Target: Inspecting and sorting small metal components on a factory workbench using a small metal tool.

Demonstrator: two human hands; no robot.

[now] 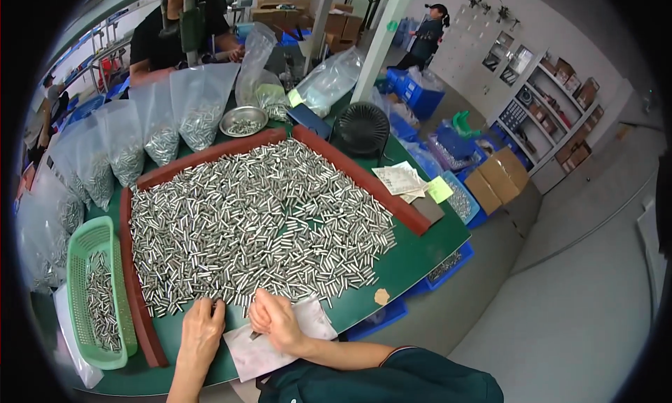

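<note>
A wide heap of small shiny metal cylinders (259,221) covers a green table (413,259), fenced by a reddish-brown raised border (136,291). My left hand (201,329) rests fingers-down at the near edge of the heap, touching the cylinders. My right hand (274,320) is curled closed just beside it, holding a thin metal tool over a white sheet of paper (273,343) at the table's front edge.
A green plastic basket (91,252) with several cylinders sits at the left. Clear bags of parts (164,126) line the back left, beside a metal bowl (243,121). A black fan (360,130), paper slips (402,179), blue bins, cardboard boxes (504,175) and shelves stand right. People work behind.
</note>
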